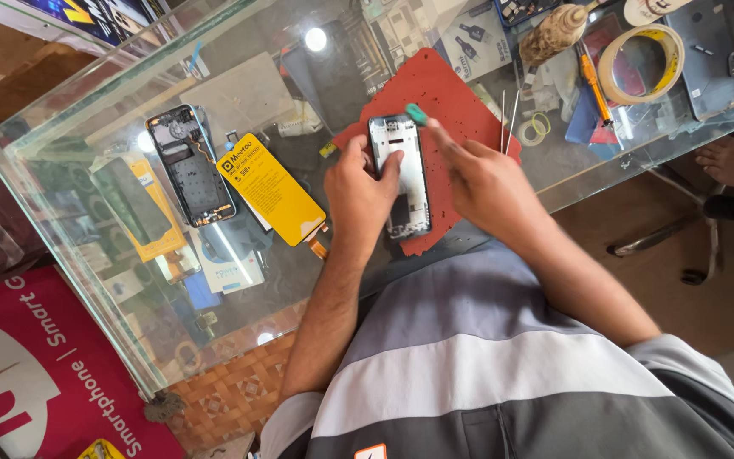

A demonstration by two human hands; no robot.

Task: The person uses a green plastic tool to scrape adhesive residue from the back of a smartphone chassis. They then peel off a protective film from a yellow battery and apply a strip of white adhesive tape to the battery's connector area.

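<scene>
A view from above looks down on a person in a grey and white striped shirt working at a glass-topped counter [70, 195]. On the glass lies a red work mat [435, 93] dotted with small dark holes. On the mat rests an opened smartphone frame [409, 183], silver and bare inside, lying lengthwise away from the person.

The left hand [358, 187] is closed around the left edge of the phone frame, thumb pressed across its upper part, holding it flat on the mat. The right hand [482, 174] is closed in a pinch grip on a small green-tipped tool [416, 113], whose tip sits at the top right corner of the frame.

To the left of the mat, on the glass, lies a yellow backed replacement screen [272, 189] with a short flex cable at its lower end. Further left lies a second opened phone body [190, 166], dark, with its inner parts exposed.

Just right of the mat lie thin metal tweezers [508, 119]. Beyond them, toward the far right corner, sit a roll of tape [643, 64], an orange-handled tool [595, 85] and a brush with a wooden handle [554, 30].
</scene>
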